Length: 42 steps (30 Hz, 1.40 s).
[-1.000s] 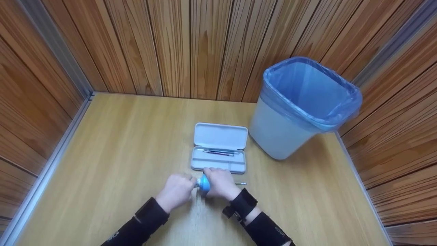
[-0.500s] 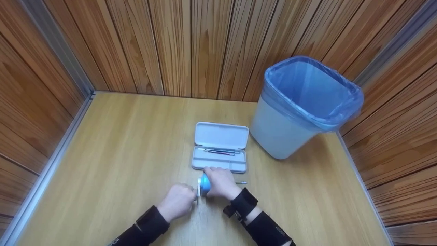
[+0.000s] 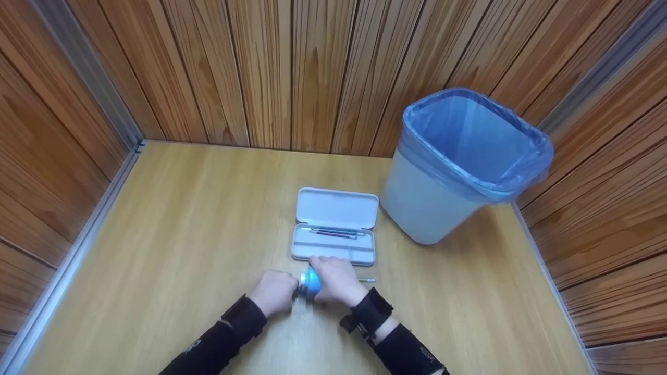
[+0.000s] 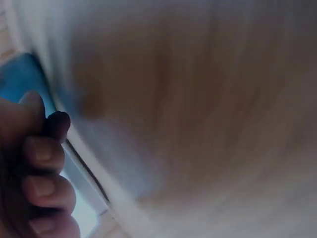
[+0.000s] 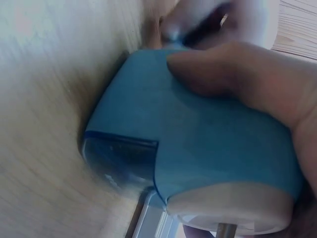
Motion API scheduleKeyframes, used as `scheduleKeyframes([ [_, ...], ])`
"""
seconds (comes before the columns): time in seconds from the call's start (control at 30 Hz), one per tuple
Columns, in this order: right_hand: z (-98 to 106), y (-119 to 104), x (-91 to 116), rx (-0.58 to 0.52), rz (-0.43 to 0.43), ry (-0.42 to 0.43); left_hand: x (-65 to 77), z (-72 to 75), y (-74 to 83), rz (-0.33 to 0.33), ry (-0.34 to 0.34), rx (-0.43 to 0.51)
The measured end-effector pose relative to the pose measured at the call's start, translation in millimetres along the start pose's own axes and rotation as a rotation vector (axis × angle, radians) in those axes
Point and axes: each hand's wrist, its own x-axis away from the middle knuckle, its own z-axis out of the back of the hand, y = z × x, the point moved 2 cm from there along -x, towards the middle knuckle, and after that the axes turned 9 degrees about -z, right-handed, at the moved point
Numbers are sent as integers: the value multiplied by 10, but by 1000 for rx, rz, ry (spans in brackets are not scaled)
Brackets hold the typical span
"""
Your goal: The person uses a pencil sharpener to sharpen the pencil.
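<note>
A blue crank pencil sharpener (image 5: 148, 94) lies between the two hands, in front of the open pencil case (image 3: 336, 207). My right hand (image 3: 337, 281) wraps over its body, the thumb pressed along the side in the right wrist view. On the sharpener's left, my left hand (image 3: 273, 293) curls round the crank's end, and its fingers (image 4: 47, 191) hide most of the handle. A pencil (image 3: 368, 280) sticks out from the opposite face of the sharpener, its shaft also seen in the right wrist view. The sharpener has a clear dark-blue shavings drawer (image 5: 121, 161).
Several slim pencils (image 3: 336, 233) lie in the case's back compartment. A pale waste bin (image 3: 430, 195) with a blue bag liner (image 3: 471, 135) stands at the back right. Wood-panelled walls (image 3: 312, 78) enclose the tabletop (image 3: 198, 219) at the back and sides.
My left hand has circled with the crank, dropping toward the front at half a second ago and now back up. The right hand and sharpener stay in place.
</note>
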Motion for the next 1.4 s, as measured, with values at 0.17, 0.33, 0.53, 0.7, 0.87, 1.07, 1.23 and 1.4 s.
scheduleKeyframes([
  [0.17, 2, -19, 3, 21, 15, 16, -179, 36, -161, 68, 18, -9],
  [0.33, 3, -12, -2, 11, 0, 11, -274, 169, -247, 99, 50, -22],
  [0.53, 1, -26, 5, 0, -5, 18, -276, 298, -263, 98, 136, -36],
  [0.7, 12, -22, 19, 1, -24, -6, -251, 396, -170, 75, 221, -96],
  [0.87, 4, -10, 13, -19, -53, -43, -119, 511, -28, 8, 373, -164],
  [1.07, -1, -2, 16, 4, -39, 4, 118, 503, 125, -76, 501, -146],
  [1.23, -11, 9, 10, 25, -32, 29, 246, 424, 176, -102, 500, -49],
  [1.4, -20, 0, -1, 26, -36, 4, 281, 381, 166, -101, 429, 66],
])
